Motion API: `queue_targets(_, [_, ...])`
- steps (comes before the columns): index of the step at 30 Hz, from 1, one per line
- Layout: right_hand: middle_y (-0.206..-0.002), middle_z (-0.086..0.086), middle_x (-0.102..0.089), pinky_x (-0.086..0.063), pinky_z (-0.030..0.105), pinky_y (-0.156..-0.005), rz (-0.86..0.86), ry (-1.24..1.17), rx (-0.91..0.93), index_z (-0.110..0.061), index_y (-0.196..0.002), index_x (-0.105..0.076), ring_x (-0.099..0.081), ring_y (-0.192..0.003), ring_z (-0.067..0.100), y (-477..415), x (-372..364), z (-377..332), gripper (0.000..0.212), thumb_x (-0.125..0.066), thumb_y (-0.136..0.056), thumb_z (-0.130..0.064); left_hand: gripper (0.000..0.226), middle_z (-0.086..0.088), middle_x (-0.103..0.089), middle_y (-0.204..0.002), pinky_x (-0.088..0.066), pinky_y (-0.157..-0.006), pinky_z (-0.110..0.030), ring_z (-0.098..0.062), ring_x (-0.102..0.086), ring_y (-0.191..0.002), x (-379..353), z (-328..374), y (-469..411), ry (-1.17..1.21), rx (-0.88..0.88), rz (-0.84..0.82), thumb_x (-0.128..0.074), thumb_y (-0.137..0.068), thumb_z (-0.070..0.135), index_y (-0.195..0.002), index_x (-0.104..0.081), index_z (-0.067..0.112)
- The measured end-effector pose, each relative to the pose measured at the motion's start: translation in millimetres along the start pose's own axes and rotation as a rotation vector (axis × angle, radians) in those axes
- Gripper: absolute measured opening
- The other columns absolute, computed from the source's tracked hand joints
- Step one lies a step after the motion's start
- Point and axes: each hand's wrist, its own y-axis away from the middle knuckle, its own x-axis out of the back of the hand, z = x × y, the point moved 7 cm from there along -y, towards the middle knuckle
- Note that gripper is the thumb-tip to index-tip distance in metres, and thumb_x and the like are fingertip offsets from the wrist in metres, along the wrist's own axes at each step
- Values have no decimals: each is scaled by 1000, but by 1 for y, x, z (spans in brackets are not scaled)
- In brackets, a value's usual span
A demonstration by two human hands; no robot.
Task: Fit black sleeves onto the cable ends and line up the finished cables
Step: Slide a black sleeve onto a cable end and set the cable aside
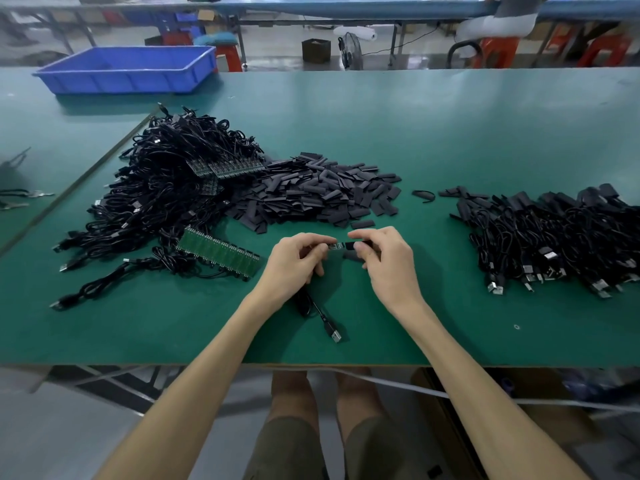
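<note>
The head view looks down on a green worktop [450,133], where the left hand [298,261] pinches the bare end of a cable, a small green circuit board [335,245], between thumb and fingers. The right hand [384,261] pinches a black sleeve [353,245] whose mouth meets the board's tip, so I'd say the fitting has only just begun. The cord runs back under the left wrist to its USB plug [334,334], which lies toward the near edge. To do this well, I would squeeze the flat sleeve by its edges so the mouth gapes. I would hold it in line with the board and slide it straight on, not cocked, until the board is covered. The loose sleeves [322,192] are heaped just beyond the hands. The unsleeved cables [166,188] are tangled to the left, and the finished cables [561,233] are laid to the right. The only container on this worktop is a blue plastic tray [128,69] at the far left. Only its walls show from here, so I cannot tell what it holds.
</note>
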Motion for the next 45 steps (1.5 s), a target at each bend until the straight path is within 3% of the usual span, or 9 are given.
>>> queue_targets(6, [-104, -3, -66, -54, 17, -70, 24, -109, -21, -17, -104, -77, -70, -77, 3, 1, 5, 2, 20, -61, -101, -5, 22, 1, -69, -65, -45, -55, -21, -10, -51, -47, -1, 1, 0, 8, 7, -8, -57, -103, 16, -114, -74, 23])
queue_targets(11, [-105, 4, -70, -58, 20, -74, 11, -222, -89, -13, -107, -76, -73, -81, 6, -1, 5, 8, 16, -69, -95, -5, 21, 2, -68, -64, -45, -56, -22, -11, -50, -47, -1, 0, 0, 17, 10, -14, -57, -103, 17, -114, -74, 23])
queue_targets(18, [-77, -2, -79, -55, 15, -70, -44, -327, -158, -11, -104, -78, -75, -74, 9, 1, 1, 15, 15, -78, -89, -9, 21, 3, -67, -64, -44, -55, -22, -12, -50, -48, -2, -2, -1, 78, 12, -30, -58, -103, 18, -112, -75, 26])
queue_targets(24, [-94, 2, -78, -57, 19, -69, -73, -304, -114, -16, -102, -78, -74, -78, 8, 0, -4, 8, 20, -80, -86, -5, 21, -1, -70, -73, -43, -52, -19, -15, -54, -55, -1, -2, 0, 206, 12, -61, -60, -102, 18, -110, -77, 26])
queue_targets(28, [-80, -1, -78, -55, 17, -68, -51, -306, -119, -14, -101, -79, -73, -69, 11, 0, -1, 12, 15, -77, -89, -6, 21, 1, -70, -78, -44, -51, -20, -16, -60, -64, -2, 1, 2, 245, 9, -73, -59, -102, 15, -112, -76, 22])
queue_targets(36, [-79, -2, -78, -58, 21, -74, -43, -288, -107, -12, -106, -79, -74, -70, 12, -1, 0, 16, 14, -70, -97, -19, 21, 2, -68, -78, -44, -51, -20, -11, -59, -61, -2, 4, 3, 241, 19, -62, -59, -102, 12, -114, -76, 17])
queue_targets(41, [-101, 6, -76, -58, 22, -73, -83, -302, -102, -11, -112, -78, -74, -81, 9, 0, -1, 13, 22, -73, -92, -3, 21, -1, -69, -75, -44, -52, -20, -14, -55, -57, -1, 2, 3, 223, 31, -44, -58, -103, 13, -113, -76, 18])
queue_targets(45, [-95, 7, -75, -52, 15, -66, -63, -281, -106, -10, -109, -77, -68, -68, -2, 1, 1, 13, 21, -73, -91, 1, 21, -2, -68, -73, -44, -53, -21, -17, -52, -54, -1, 1, 3, 209, 36, -33, -58, -103, 13, -112, -76, 19])
